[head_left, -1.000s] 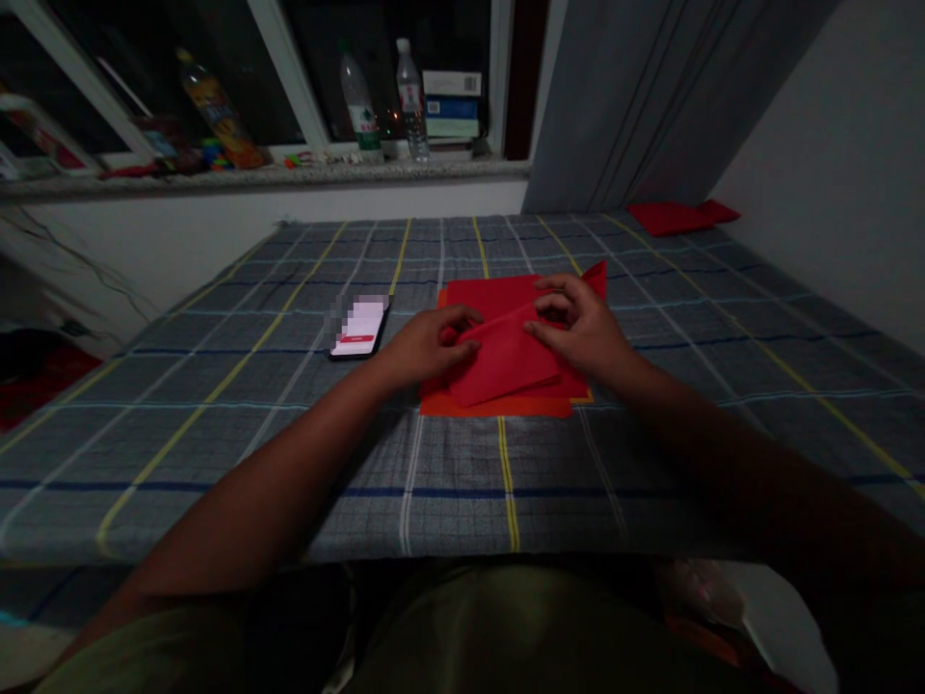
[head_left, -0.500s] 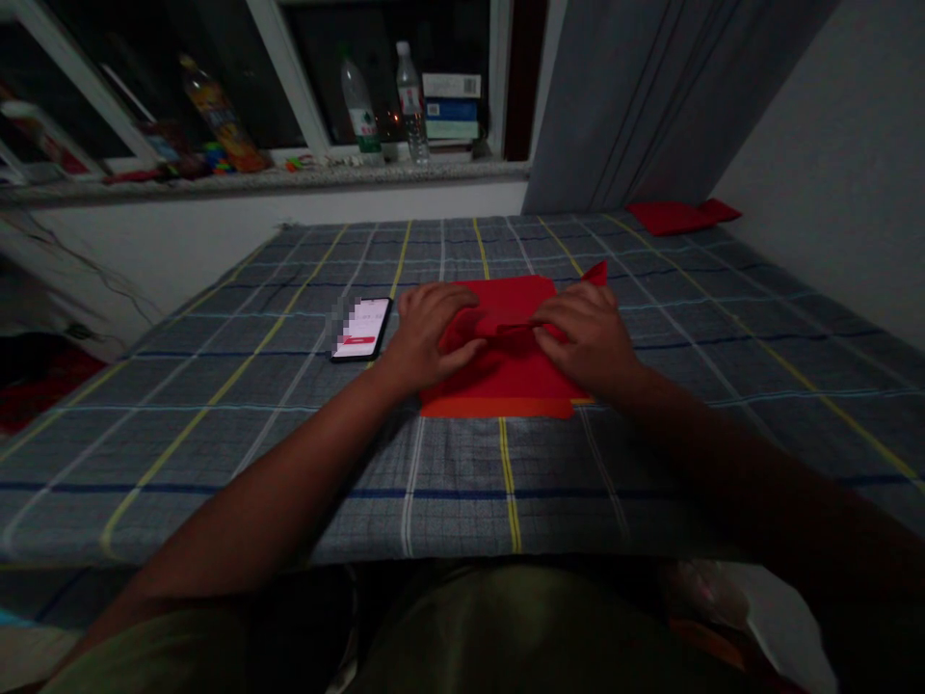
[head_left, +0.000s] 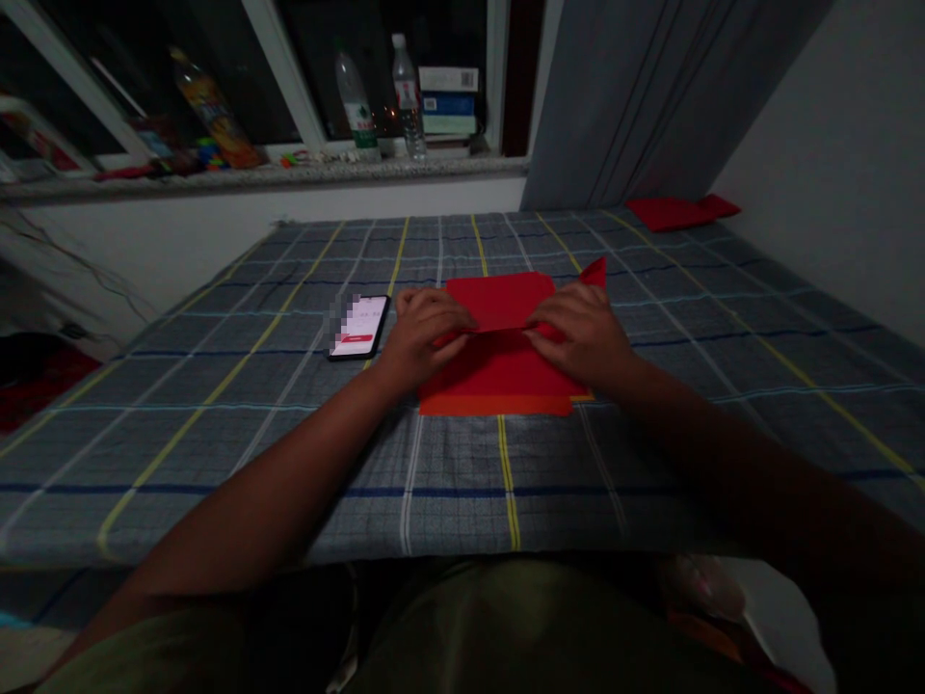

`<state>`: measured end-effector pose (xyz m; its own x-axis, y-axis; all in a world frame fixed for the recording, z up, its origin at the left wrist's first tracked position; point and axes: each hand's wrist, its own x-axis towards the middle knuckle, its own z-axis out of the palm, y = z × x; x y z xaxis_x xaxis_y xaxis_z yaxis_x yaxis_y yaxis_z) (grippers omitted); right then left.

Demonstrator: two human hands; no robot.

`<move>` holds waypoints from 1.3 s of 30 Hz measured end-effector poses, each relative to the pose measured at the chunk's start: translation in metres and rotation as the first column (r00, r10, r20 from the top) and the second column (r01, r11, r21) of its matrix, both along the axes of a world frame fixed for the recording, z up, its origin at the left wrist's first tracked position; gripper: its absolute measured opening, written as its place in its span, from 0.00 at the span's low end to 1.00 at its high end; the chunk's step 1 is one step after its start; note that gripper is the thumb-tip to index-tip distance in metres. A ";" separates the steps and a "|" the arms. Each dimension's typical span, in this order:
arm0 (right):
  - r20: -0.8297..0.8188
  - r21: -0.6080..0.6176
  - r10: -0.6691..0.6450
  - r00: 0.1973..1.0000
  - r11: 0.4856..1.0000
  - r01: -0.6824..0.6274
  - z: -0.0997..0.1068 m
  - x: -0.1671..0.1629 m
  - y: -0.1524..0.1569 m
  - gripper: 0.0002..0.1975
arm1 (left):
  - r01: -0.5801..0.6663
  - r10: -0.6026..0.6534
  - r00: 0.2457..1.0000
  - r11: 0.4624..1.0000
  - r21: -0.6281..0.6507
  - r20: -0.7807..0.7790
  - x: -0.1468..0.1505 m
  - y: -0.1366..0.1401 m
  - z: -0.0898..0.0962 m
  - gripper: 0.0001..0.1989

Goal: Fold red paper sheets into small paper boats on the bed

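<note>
A sheet of red paper [head_left: 498, 303] is held by its near edge, raised a little over more red paper [head_left: 498, 371] lying flat. My left hand [head_left: 426, 333] pinches the left end of that edge between thumb and fingers. At the right end, my right hand [head_left: 578, 330] is closed on the same edge. An orange paper strip [head_left: 495, 406] shows along the near side of the stack. Behind my right hand, a pointed red paper corner [head_left: 594, 272] sticks up; what it belongs to is hidden.
Left of the paper lies a phone [head_left: 359, 328] with its screen lit. A checked cloth [head_left: 289, 463] covers the table. Folded red paper [head_left: 672, 214] rests at the far right corner. Bottles [head_left: 409, 101] and stacked boxes [head_left: 449, 104] stand on the windowsill [head_left: 325, 173].
My left thumb and fingers have closed onto the red sheet's edge, where they were apart before. The edge is now stretched straight between both hands. The camera view has shifted slightly.
</note>
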<state>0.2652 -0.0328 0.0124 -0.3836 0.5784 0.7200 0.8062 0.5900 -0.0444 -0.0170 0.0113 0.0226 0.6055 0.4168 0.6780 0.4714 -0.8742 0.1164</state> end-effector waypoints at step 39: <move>0.086 -0.011 0.074 0.994 0.997 -0.073 0.003 0.008 0.000 0.10 | -0.017 0.016 0.999 0.999 -0.034 -0.047 -0.011 0.015 -0.005 0.06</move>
<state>0.2732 -0.0326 0.0154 -0.4858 0.5520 0.6777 0.7616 0.6478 0.0183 -0.0278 0.0261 0.0180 0.6288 0.4493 0.6346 0.4913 -0.8622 0.1237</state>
